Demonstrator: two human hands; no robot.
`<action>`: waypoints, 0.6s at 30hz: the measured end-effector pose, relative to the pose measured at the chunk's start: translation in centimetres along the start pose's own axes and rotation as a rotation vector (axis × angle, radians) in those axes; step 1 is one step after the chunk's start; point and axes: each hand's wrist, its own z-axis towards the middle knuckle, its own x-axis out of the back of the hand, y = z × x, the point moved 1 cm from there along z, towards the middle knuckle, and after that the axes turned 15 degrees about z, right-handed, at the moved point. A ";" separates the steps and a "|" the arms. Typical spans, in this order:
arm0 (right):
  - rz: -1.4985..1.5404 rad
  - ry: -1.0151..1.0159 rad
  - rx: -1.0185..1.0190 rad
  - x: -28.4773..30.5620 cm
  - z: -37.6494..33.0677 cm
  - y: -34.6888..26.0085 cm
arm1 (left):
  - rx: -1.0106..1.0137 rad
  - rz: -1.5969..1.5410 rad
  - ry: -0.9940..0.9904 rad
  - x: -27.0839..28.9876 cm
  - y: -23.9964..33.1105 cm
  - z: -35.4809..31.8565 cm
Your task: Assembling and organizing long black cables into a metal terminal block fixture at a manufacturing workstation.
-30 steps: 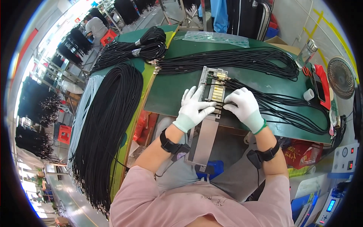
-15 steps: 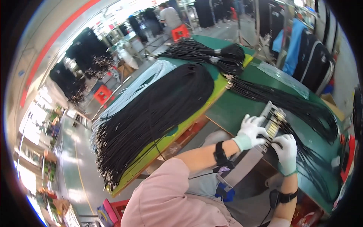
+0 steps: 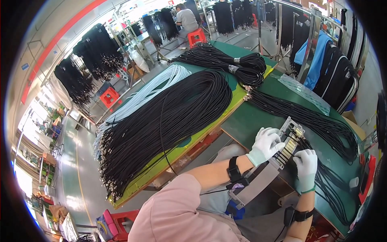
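Note:
A long grey metal fixture [image 3: 254, 184] reaches from over my lap onto the green table. Its far end carries a row of pale yellow slots [image 3: 288, 148] with black cable ends in them. My left hand [image 3: 264, 146], in a white glove, rests at the fixture's left edge beside the slots, its fingers bent but apart. Just right of the slots is my right hand [image 3: 306, 164], gloved too, with its fingers curled in; what they hold, if anything, is too small to make out. Loose black cables [image 3: 331, 192] trail from the fixture past my right hand.
A large looped bundle of black cables [image 3: 169, 117] lies on a yellow-edged board, beside light-blue cables [image 3: 151, 90]. More black bundles [image 3: 298, 111] cover the table's far side. A person [image 3: 186, 19] sits on a red stool [image 3: 196, 36] far off. Cables hang on racks behind.
My right hand has drawn away from the fixture's near slots, to the right. My left hand has shifted slightly back along its left edge. The view has tilted a little.

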 end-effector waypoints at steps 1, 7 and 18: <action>-0.003 0.002 0.021 0.1 -0.1 0.0 | -0.050 -0.009 0.003 -0.2 0.1 0.3; 0.233 0.025 0.062 -2.2 1.2 -3.3 | -0.294 0.007 0.052 1.6 0.6 0.9; 0.145 -0.086 -0.122 0.3 0.2 0.9 | 0.000 0.074 0.050 1.4 -1.3 1.0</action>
